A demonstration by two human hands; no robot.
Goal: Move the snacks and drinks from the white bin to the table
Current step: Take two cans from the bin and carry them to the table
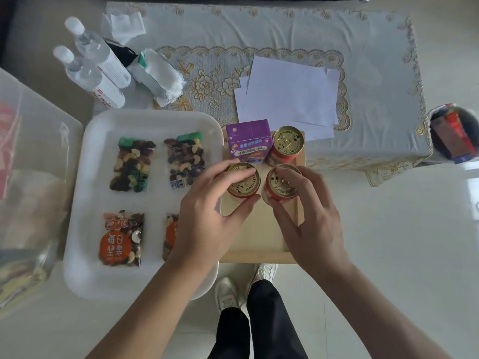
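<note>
Pale glossy flooring surrounds a low table under a lace cloth [285,35] that carries white paper sheets [290,92]. On the near side, four mixed-nut packets [132,164] lie flat in the white bin [88,156]. Just beside it, a wooden board [259,237] holds a purple drink carton [246,143] and three red cans. The left hand [207,211] grips the near-left can [243,185] by its rim. The right hand [308,218] grips the near-right can [281,189] likewise. The far can [286,143] stands free.
</note>
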